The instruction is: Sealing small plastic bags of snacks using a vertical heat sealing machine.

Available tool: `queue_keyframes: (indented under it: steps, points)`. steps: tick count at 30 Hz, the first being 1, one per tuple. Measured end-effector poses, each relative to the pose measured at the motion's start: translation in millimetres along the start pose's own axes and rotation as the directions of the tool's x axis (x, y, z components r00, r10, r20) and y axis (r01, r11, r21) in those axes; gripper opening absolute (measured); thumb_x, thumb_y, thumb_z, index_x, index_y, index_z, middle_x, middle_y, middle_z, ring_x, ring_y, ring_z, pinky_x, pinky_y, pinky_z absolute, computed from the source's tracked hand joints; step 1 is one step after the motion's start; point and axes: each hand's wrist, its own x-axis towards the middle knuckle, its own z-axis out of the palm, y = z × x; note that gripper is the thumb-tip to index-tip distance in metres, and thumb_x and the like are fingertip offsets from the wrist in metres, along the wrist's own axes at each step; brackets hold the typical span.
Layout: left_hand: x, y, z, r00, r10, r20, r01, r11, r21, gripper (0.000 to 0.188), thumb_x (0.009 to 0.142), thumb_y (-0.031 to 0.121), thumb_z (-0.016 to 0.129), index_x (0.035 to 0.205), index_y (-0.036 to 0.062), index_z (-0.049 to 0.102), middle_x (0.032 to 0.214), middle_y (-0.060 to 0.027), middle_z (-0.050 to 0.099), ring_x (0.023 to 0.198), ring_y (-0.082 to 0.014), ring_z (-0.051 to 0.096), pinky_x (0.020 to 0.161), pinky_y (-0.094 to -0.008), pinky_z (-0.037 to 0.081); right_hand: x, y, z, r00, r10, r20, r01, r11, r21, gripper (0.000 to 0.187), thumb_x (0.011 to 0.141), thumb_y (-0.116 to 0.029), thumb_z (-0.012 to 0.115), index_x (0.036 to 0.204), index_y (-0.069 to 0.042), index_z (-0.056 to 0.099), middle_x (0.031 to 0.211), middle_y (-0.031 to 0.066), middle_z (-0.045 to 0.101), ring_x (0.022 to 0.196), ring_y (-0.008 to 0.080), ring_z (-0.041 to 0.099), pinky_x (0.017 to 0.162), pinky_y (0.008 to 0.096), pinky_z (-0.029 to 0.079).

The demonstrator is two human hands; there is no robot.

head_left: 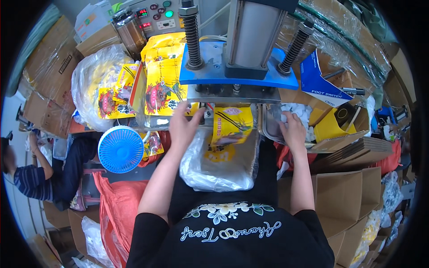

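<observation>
My left hand (182, 128) is beside the left end of the press, thumb and fingers apart. Its fingertips are at the lower edge of a stack of yellow printed pouches (163, 73). One more yellow pouch (231, 125) hangs below the front of the press (237, 94), over a clear plastic bag (214, 172) on my lap. My right hand (293, 133) is at a clear plastic tub (269, 127), its fingers spread over small white pieces (298, 111). Whether those fingertips hold a piece is not clear.
A blue fan (120, 149) stands left of my forearm. Further left, a plastic bag (87, 82) holds more pouches. A control panel (156, 18) is behind. Cardboard boxes (339, 196) and a blue-white carton (321, 80) are at right. Another person (33, 178) sits far left.
</observation>
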Motion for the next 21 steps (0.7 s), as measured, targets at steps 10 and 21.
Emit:
queue_keyframes:
  steps: [10,21]
  points:
    - [-33,-27,-50,0.990,0.126,-0.057,-0.100,0.936,0.338,0.021,0.083,0.013,0.067,0.103,0.0057,0.068,0.105,-0.0100,0.067,0.109,-0.0285,0.056,0.104,-0.0463,0.030,2,22,-1,0.975,0.223,-0.014,-0.193,0.869,0.456,0.015,0.087,-0.019,0.064,0.087,-0.006,0.057,0.078,0.0108,0.063,0.072,0.0260,0.063,0.063,0.0350,0.047]
    - [-75,31,-9,0.912,-0.211,0.352,0.378,0.766,-0.521,0.013,0.087,0.009,0.069,0.094,-0.0010,0.071,0.082,0.0012,0.065,0.077,-0.0048,0.055,0.071,-0.0193,0.043,9,-14,16,0.997,-0.052,-0.060,0.068,0.946,0.318,0.020,0.083,-0.006,0.065,0.103,-0.004,0.064,0.090,0.0141,0.062,0.068,0.0286,0.062,0.067,0.0364,0.050]
